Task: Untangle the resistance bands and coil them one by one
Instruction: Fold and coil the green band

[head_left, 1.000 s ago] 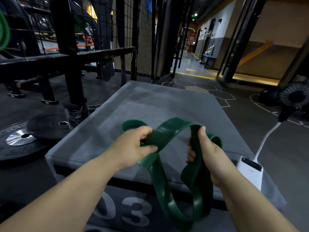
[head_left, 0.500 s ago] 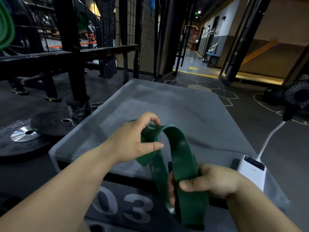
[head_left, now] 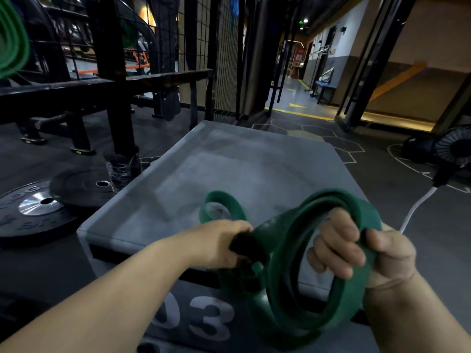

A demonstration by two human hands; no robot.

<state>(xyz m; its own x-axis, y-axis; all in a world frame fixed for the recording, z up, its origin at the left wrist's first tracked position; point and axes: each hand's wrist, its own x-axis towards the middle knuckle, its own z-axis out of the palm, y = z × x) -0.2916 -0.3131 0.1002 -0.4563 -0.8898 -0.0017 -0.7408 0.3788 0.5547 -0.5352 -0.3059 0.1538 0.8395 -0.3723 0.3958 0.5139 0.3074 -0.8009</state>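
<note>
As the head view looks down, the green band [head_left: 280, 238] is up in the air over the near edge of the grey box [head_left: 229, 169], held between both hands. The right hand [head_left: 377, 253] has its fingers curled through a ring of a few loops, with the thumb pressed on the outside. The left hand [head_left: 216, 243] is closed round the other part, though its fingers are dark and blurry. A small loop pokes up just past it.

The band looks soft, bendy, stretchy and light, so I think it can spring open if let go. The best place to hold it is where the loops meet, pinched flat.

On the floor to the left lie weight plates [head_left: 38, 207] and a bottle [head_left: 122, 169]. A white cable [head_left: 418, 207] and a fan [head_left: 456, 146] are on the right. Another green band [head_left: 12, 39] hangs far up on the left. Nothing seems to block the hands.
</note>
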